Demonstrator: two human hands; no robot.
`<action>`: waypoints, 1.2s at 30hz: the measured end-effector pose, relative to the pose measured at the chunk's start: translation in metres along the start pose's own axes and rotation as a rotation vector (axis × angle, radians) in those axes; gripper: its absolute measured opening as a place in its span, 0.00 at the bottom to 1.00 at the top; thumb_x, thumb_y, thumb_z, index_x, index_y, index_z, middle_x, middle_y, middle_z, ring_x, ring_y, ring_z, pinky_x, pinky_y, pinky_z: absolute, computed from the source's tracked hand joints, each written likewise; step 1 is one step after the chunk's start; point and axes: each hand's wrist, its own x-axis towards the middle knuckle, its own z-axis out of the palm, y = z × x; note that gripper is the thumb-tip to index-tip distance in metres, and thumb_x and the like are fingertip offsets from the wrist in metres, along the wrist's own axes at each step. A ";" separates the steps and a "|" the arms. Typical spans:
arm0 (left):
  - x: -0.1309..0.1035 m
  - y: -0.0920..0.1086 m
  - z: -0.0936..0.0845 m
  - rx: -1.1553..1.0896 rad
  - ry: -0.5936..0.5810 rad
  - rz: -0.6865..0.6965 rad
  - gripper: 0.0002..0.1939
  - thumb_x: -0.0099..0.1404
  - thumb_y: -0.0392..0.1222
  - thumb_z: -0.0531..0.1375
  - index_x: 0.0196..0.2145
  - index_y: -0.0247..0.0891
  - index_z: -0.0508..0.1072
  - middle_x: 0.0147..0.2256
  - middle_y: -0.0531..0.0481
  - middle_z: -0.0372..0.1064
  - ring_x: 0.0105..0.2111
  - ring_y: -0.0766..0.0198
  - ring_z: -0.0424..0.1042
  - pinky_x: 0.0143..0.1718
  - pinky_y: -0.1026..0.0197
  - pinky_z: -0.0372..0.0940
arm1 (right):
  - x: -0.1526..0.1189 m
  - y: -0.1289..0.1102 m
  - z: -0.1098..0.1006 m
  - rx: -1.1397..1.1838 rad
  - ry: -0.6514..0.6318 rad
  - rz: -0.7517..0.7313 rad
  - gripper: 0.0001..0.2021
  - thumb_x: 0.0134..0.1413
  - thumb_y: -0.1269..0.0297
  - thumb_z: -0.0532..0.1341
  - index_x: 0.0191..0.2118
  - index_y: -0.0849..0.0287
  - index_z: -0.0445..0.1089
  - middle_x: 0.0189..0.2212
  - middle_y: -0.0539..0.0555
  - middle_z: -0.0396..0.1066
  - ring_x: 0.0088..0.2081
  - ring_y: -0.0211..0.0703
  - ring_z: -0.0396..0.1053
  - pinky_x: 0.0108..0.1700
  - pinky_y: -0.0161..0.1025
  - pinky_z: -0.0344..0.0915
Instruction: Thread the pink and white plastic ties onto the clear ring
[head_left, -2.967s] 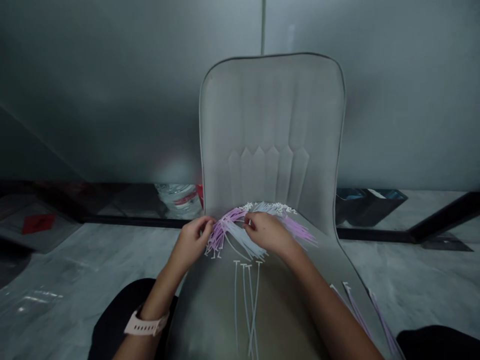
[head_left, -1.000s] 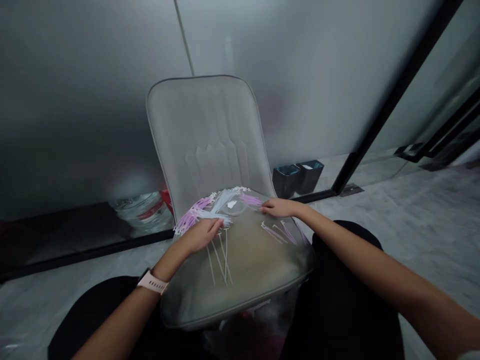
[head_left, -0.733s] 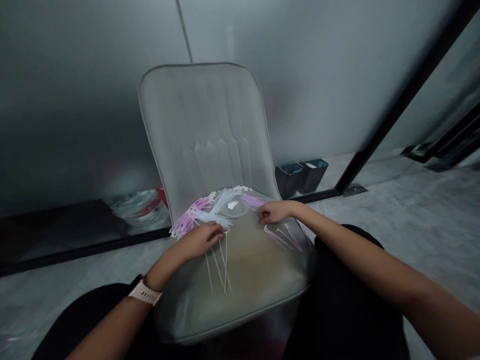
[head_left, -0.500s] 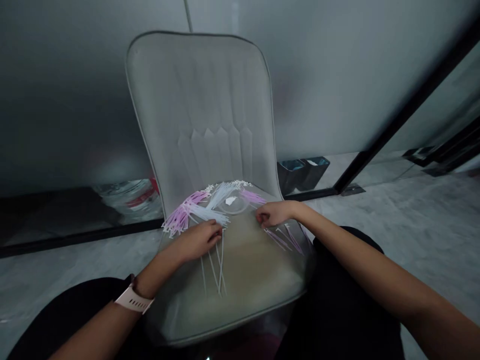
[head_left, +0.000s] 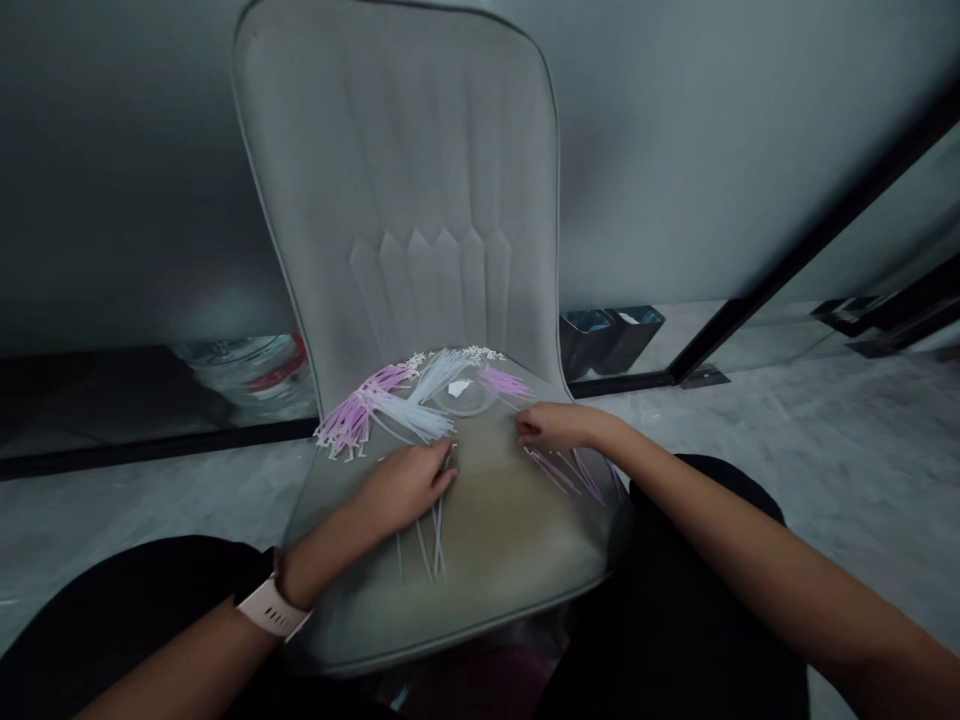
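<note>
Loose white cable ties lie on the chair seat, their upper ends under my left hand. That hand rests low over them with thumb and forefinger apart. My right hand hovers at the right of the seat, fingers curled in; what they hold, if anything, is hidden. Just below it, a few loose purple cable ties are spread. Farther back sit a purple bundle of cable ties, a white bundle crossing beside it, and another purple group.
The grey padded chair stands before a frosted glass partition. A clear plastic bag with a white label lies at the back of the seat. Behind the glass are dark bins and wrapped bottles.
The view has tilted down slightly. My left thumb and forefinger have spread apart over the white cable ties. My right hand stays curled in nearly the same place.
</note>
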 end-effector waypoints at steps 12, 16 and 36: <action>0.005 0.005 -0.001 -0.070 -0.038 0.064 0.13 0.67 0.39 0.50 0.44 0.41 0.72 0.37 0.45 0.76 0.35 0.56 0.74 0.34 0.60 0.61 | 0.012 -0.008 -0.003 -0.008 -0.031 -0.005 0.06 0.51 0.72 0.59 0.33 0.65 0.74 0.28 0.54 0.72 0.27 0.39 0.61 0.27 0.34 0.51; 0.000 -0.001 -0.006 -0.105 -0.057 0.101 0.14 0.67 0.38 0.50 0.46 0.42 0.72 0.41 0.45 0.76 0.40 0.56 0.74 0.39 0.60 0.62 | 0.000 -0.003 -0.004 0.055 0.024 -0.006 0.07 0.55 0.69 0.58 0.36 0.64 0.72 0.28 0.54 0.70 0.27 0.39 0.60 0.28 0.34 0.52; 0.000 -0.004 0.002 -0.129 -0.007 0.221 0.07 0.68 0.40 0.51 0.37 0.39 0.68 0.38 0.45 0.70 0.39 0.57 0.68 0.40 0.59 0.61 | -0.003 0.022 -0.002 0.213 -0.040 -0.057 0.09 0.51 0.72 0.57 0.33 0.64 0.75 0.25 0.51 0.70 0.27 0.37 0.63 0.30 0.32 0.57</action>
